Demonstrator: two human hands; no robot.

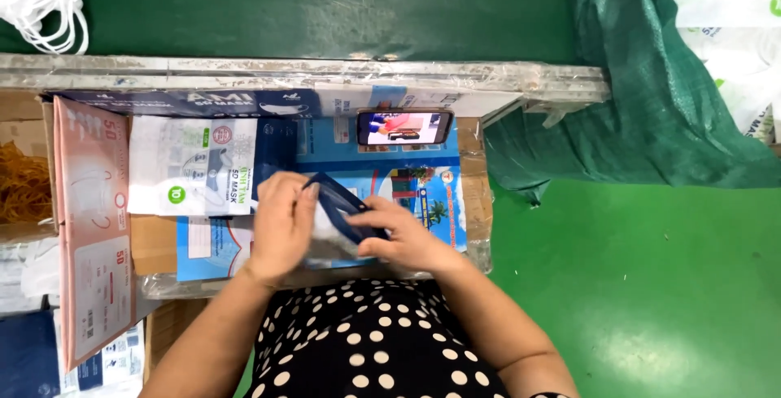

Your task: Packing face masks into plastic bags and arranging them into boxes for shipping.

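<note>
Masks in dark blue (346, 203) are being held over a clear plastic pouch (325, 239) at the near middle of the packing bench (480, 203), apparently so the stack can be kept square against the pouch. The stack is being pinched from the right by the right hand (403, 235), fingers narrowly curled; the pouch is being pressed flat by the left hand (281, 227), fingers nearly straight. A printed mask packet (191, 166) is lying to the left, a phone (404, 127) is propped at the far side, and a pink box (93, 227) is standing at the far left.
</note>
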